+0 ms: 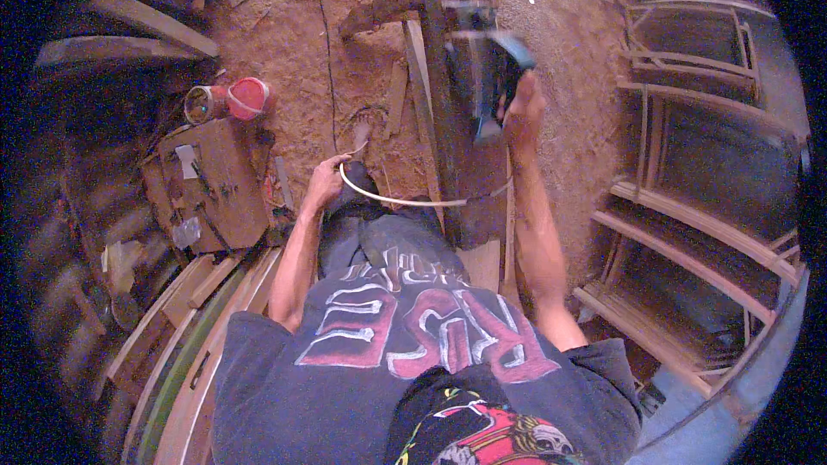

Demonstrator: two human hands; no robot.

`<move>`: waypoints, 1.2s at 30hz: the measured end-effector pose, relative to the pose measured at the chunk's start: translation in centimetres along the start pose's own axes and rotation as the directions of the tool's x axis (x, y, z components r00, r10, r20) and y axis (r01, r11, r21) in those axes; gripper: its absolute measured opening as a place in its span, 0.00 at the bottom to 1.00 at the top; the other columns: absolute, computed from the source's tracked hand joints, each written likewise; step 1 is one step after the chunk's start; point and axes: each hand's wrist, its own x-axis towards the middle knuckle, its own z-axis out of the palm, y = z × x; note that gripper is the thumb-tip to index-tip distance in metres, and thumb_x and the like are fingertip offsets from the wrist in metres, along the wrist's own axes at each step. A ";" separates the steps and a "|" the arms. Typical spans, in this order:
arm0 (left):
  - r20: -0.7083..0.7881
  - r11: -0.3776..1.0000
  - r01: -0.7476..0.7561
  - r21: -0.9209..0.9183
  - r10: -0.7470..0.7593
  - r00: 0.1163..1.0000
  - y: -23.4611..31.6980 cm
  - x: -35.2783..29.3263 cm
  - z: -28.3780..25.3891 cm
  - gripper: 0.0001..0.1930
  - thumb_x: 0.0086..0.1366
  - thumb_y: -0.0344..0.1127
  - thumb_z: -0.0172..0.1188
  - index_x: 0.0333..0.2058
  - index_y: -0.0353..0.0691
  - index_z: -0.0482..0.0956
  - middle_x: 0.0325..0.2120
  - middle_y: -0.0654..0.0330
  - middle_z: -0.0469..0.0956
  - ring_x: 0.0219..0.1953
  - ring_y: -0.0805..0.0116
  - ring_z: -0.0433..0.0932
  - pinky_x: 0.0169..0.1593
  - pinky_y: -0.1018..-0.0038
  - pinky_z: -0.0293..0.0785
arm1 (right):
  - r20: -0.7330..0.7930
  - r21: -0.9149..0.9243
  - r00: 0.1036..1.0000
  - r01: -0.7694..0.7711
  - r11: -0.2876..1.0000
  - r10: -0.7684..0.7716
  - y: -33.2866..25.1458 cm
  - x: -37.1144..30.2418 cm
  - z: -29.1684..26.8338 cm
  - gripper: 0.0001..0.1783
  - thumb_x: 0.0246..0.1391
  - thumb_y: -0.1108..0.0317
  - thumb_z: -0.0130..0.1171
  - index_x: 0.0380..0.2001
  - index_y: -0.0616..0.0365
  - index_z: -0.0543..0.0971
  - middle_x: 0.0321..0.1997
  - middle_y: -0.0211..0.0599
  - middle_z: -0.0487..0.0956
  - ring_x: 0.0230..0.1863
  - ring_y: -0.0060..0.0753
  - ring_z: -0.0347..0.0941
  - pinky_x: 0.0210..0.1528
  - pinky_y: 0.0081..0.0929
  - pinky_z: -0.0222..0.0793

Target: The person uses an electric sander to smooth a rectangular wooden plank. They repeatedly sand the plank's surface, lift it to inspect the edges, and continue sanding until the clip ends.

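Observation:
My right hand (524, 116) is closed around the handle of a teal and dark electric planer (491, 77), smeared by motion. The planer is over a long dark wooden beam (469, 168) running away from me, slightly right of centre. A pale power cord (409, 201) curves from the planer's side across my front to my left hand (326, 179). The fingers of that hand are pinched on the cord, near my left knee. The planer's underside is hidden, so I cannot tell whether it touches the wood.
Shavings and scraps cover the floor (293, 26), where a dark cable (327, 60) lies. Two red-rimmed buckets (248, 99) stand by a wooden box (226, 176) at left. Wooden frames (689, 215) line the right; long boards (185, 336) lie at lower left.

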 end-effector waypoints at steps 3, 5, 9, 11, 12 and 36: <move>0.034 1.000 -0.026 -0.016 0.026 0.999 -0.7 -0.1 -0.4 0.17 0.63 0.39 0.62 0.51 0.48 0.83 0.42 0.47 0.84 0.45 0.51 0.84 0.50 0.62 0.77 | 0.054 -0.032 0.996 -0.073 0.997 0.074 2.3 -6.7 -2.3 0.31 0.70 0.37 0.38 0.28 0.53 0.73 0.16 0.25 0.69 0.16 0.22 0.66 0.18 0.24 0.60; 0.099 0.999 0.050 0.001 -0.049 0.994 -0.8 0.0 -0.4 0.17 0.62 0.37 0.61 0.50 0.47 0.84 0.42 0.48 0.84 0.45 0.53 0.84 0.50 0.64 0.78 | 0.115 -0.015 0.987 -0.110 0.994 0.111 2.6 -10.6 -3.8 0.31 0.70 0.37 0.38 0.29 0.53 0.74 0.17 0.25 0.70 0.16 0.22 0.66 0.19 0.24 0.61; 0.152 1.000 0.003 -0.019 0.000 0.988 -0.1 -0.2 0.4 0.21 0.58 0.28 0.54 0.49 0.45 0.84 0.41 0.49 0.85 0.45 0.54 0.84 0.50 0.65 0.78 | 0.381 0.083 0.838 -0.452 0.888 0.391 1.6 -15.6 -9.0 0.32 0.68 0.35 0.41 0.34 0.55 0.76 0.20 0.27 0.73 0.20 0.23 0.68 0.22 0.24 0.63; 0.176 0.999 0.037 -0.029 -0.031 0.984 0.6 -0.5 0.9 0.21 0.58 0.27 0.53 0.49 0.45 0.84 0.41 0.49 0.84 0.45 0.54 0.84 0.51 0.64 0.78 | 0.569 0.206 0.634 -0.726 0.656 0.523 1.3 -16.9 -11.8 0.33 0.65 0.33 0.45 0.37 0.55 0.77 0.24 0.29 0.75 0.24 0.25 0.70 0.26 0.24 0.65; 0.192 0.999 0.051 0.000 -0.050 0.980 1.0 -0.8 1.1 0.21 0.57 0.27 0.53 0.49 0.44 0.84 0.42 0.48 0.84 0.45 0.54 0.84 0.51 0.64 0.78 | 0.603 0.200 0.602 -0.749 0.632 0.523 1.0 -17.4 -12.8 0.34 0.64 0.32 0.45 0.37 0.54 0.77 0.25 0.27 0.75 0.24 0.23 0.70 0.26 0.23 0.64; 0.307 0.756 0.475 -0.451 -0.368 0.877 17.3 7.0 11.8 0.44 0.50 0.61 0.74 0.55 0.31 0.74 0.54 0.44 0.77 0.58 0.50 0.76 0.60 0.61 0.71 | 0.356 -0.546 0.686 -0.399 0.737 0.635 -5.3 -18.4 -19.3 0.35 0.68 0.40 0.39 0.27 0.64 0.76 0.23 0.46 0.76 0.29 0.55 0.75 0.33 0.46 0.68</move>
